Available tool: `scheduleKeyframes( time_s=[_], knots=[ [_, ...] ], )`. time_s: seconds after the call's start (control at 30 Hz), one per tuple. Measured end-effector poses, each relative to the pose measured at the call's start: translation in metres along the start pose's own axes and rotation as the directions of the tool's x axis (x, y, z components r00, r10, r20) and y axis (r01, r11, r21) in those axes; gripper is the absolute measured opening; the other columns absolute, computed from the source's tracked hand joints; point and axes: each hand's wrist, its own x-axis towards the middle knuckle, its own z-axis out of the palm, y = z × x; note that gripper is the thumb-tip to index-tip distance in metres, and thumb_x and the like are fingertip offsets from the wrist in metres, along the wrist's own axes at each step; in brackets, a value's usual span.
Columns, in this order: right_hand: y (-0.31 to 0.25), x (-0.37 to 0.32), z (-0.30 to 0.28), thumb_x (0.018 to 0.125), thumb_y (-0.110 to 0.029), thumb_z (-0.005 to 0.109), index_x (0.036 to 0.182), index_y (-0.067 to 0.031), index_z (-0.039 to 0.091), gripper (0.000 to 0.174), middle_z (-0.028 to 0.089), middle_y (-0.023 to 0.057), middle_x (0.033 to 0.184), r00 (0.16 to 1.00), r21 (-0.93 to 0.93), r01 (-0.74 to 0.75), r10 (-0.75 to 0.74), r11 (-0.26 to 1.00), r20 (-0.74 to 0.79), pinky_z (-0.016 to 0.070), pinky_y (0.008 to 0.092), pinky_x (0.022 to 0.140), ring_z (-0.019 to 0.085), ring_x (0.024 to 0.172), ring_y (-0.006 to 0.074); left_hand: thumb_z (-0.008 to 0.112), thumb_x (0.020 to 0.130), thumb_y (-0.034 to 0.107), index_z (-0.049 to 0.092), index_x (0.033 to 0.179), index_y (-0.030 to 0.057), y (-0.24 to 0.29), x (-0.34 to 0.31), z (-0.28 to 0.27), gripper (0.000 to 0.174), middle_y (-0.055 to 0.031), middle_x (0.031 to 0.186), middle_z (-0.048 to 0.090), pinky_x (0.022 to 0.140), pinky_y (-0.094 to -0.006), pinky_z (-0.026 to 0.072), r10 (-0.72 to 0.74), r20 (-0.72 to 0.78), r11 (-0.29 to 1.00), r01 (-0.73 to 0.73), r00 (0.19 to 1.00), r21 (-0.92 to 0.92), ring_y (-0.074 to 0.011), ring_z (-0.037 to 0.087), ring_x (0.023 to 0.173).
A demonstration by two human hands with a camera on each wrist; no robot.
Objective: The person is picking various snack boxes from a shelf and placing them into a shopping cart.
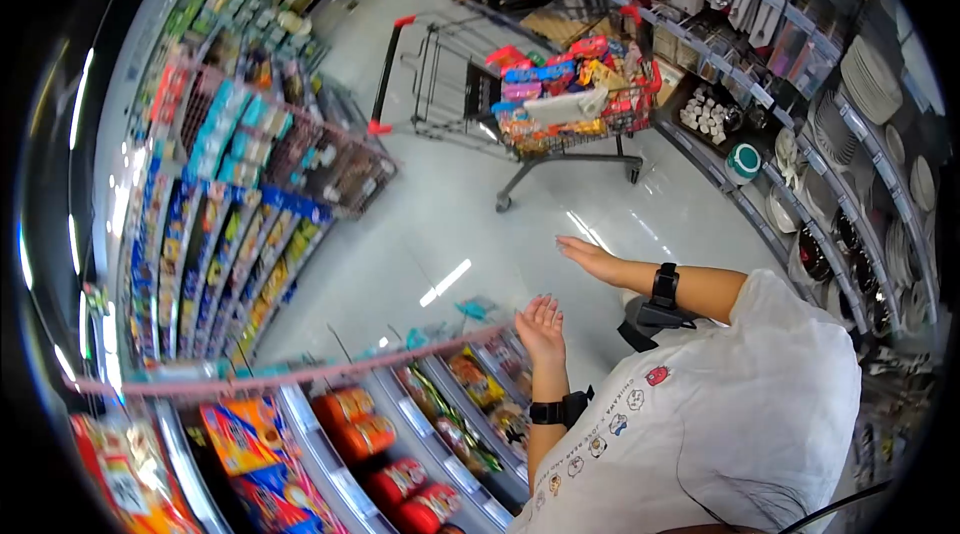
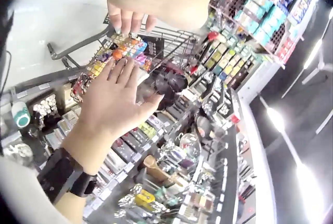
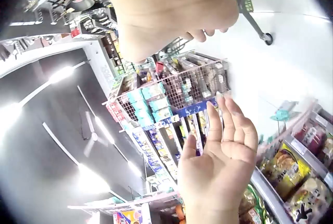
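Note:
Both hands are held out in the air, apart, palms turned toward each other. The left hand [image 1: 541,330] is beside the snack shelves, its fingers slightly bent and nothing in it; the right wrist view shows the palm of this left hand [image 3: 217,169]. Fingers extended, the right hand [image 1: 592,260] hangs above the grey floor [image 1: 430,224] and holds nothing. In the left wrist view the right hand [image 2: 113,101] has its thumb and fingers spread. Each wrist wears a black strap. Neither hand touches any goods.
A shopping cart [image 1: 465,84] full of colourful packages stands ahead. Snack shelves [image 1: 340,479] run along the left, with a packed display rack [image 1: 340,169] farther on. Shelves of plates [image 1: 872,79] and kitchenware curve along the right.

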Motion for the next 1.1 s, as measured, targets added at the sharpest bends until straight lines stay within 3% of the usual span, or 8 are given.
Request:
scheduleKeyframes(
  time_s=[0.17,0.27,0.37,0.5,0.6,0.73,0.83,1.1],
  knots=[
    [-0.028,0.046,-0.045,0.097,-0.028,0.039,0.14,-0.001,0.028,0.052,0.031,0.0124,0.144,0.995,-0.024,0.075,-0.077,0.997,-0.063,0.0219,0.0298,0.108,0.027,0.134,0.0208,0.027,0.094,0.051,0.046,0.122,0.0023,0.027,0.05,0.081,0.059,-0.0137,0.13,0.048,0.095,-0.0394,0.0377,-0.001,0.224,0.973,-0.051,0.975,0.225,-0.0262,0.044,0.122],
    [-0.029,0.067,-0.067,0.097,-0.027,0.038,0.14,-0.0014,0.028,0.051,0.032,0.0119,0.144,0.988,0.136,0.058,-0.037,0.989,-0.151,0.0214,0.0298,0.108,0.027,0.134,0.0205,0.027,0.093,0.053,0.042,0.128,0.0029,0.026,0.086,0.103,0.063,-0.0133,0.135,0.044,0.099,-0.0409,0.0338,-0.091,0.2,0.963,0.035,0.975,0.268,-0.0255,0.041,0.125],
    [-0.03,0.073,-0.087,0.097,-0.026,0.038,0.14,-0.0015,0.03,0.05,0.033,0.0113,0.143,0.969,0.094,0.043,-0.019,0.995,-0.248,0.0215,0.0298,0.108,0.028,0.133,0.0205,0.027,0.093,0.052,0.039,0.132,0.0033,0.022,0.125,0.124,0.063,-0.0129,0.137,0.041,0.101,-0.0418,0.0308,-0.187,0.168,0.935,0.123,0.968,0.332,-0.0251,0.038,0.127],
    [-0.035,0.096,-0.113,0.096,-0.033,0.043,0.138,0.0015,0.031,0.056,0.035,0.0138,0.142,0.935,0.214,0.037,0.042,0.976,-0.352,0.0268,0.0303,0.105,0.033,0.129,0.0209,0.027,0.094,0.052,0.035,0.134,0.0028,0.024,0.173,0.161,0.064,-0.0137,0.14,0.037,0.103,-0.0415,0.0283,-0.268,0.255,0.901,0.148,0.929,0.407,-0.0263,0.034,0.129],
    [-0.031,0.127,-0.136,0.096,-0.033,0.043,0.137,0.0017,0.033,0.055,0.036,0.014,0.141,0.881,0.059,0.013,0.017,0.998,-0.473,0.0264,0.0307,0.105,0.032,0.13,0.0213,0.029,0.094,0.052,0.036,0.134,0.0031,0.027,0.222,0.175,0.064,-0.0134,0.139,0.038,0.103,-0.0418,0.0294,-0.362,0.313,0.88,0.211,0.878,0.426,-0.0258,0.037,0.128],
    [-0.062,0.209,-0.13,0.097,-0.026,0.04,0.134,0.0007,0.038,0.047,0.041,0.0114,0.138,0.833,-0.032,-0.006,-0.013,0.999,-0.554,0.0238,0.0301,0.107,0.034,0.129,0.0194,0.031,0.094,0.051,0.038,0.133,0.0032,0.097,0.301,0.223,0.062,-0.0141,0.139,0.038,0.103,-0.0409,0.0289,-0.349,0.411,0.904,0.187,0.842,0.383,-0.0254,0.036,0.128],
    [-0.096,0.258,-0.125,0.097,-0.025,0.041,0.135,0.0009,0.037,0.046,0.041,0.0126,0.138,0.87,-0.099,0.019,-0.065,0.995,-0.488,0.0245,0.0309,0.107,0.034,0.129,0.0196,0.034,0.093,0.051,0.04,0.131,0.0044,0.154,0.343,0.254,0.06,-0.0124,0.138,0.04,0.103,-0.0404,0.0275,-0.323,0.433,0.911,0.152,0.842,0.384,-0.0234,0.037,0.127],
    [-0.113,0.296,-0.126,0.095,-0.024,0.045,0.135,0.0026,0.036,0.048,0.045,0.0151,0.134,0.823,-0.102,-0.007,-0.052,0.995,-0.566,0.0312,0.0293,0.103,0.041,0.125,0.0211,0.038,0.092,0.049,0.039,0.132,0.0041,0.172,0.405,0.268,0.06,-0.0107,0.136,0.041,0.104,-0.037,0.0265,-0.396,0.403,0.879,0.214,0.825,0.426,-0.0224,0.039,0.125]
  ],
)
